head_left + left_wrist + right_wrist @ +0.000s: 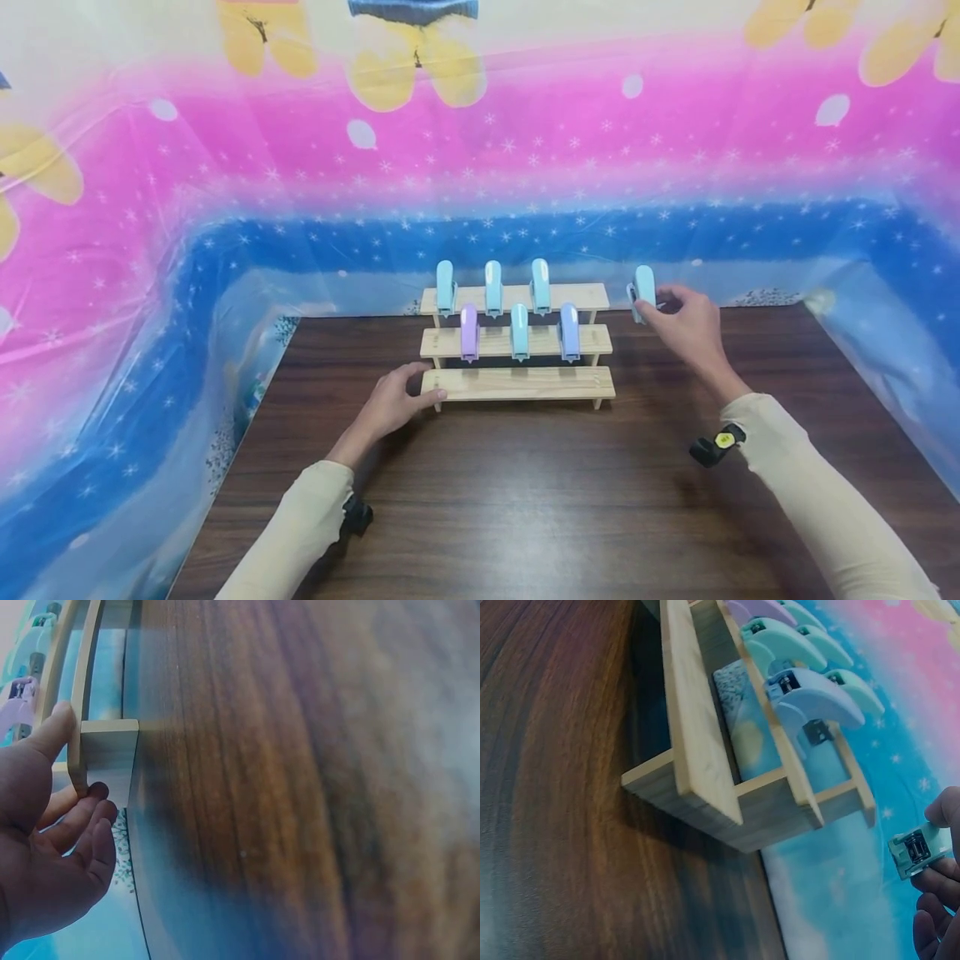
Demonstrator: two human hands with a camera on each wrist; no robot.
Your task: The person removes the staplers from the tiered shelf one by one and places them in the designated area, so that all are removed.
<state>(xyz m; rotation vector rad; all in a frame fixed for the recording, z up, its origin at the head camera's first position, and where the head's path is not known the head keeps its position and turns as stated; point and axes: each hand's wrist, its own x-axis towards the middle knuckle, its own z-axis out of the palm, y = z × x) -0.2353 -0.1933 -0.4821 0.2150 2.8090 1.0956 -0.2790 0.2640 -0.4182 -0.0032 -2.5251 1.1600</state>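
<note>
A three-tier wooden display rack (517, 384) stands on the table. My left hand (392, 402) pinches the left end of its lowest shelf, thumb on top and fingers beneath, as the left wrist view shows. To the right of the rack, my right hand (686, 325) holds a light blue mini stapler (642, 287) in the air between thumb and fingers. Light blue staplers (492, 283) stand in a row on the top shelf. On the middle shelf are a purple stapler (468, 329), a mint stapler (519, 327) and a lavender stapler (821, 694). No stapler stands on the lowest shelf.
The dark wood-grain table (517, 492) stretches in front of the rack. A pink and blue printed cloth (525, 150) hangs behind the table and along both sides. Black straps with small devices (716, 446) sit at both wrists.
</note>
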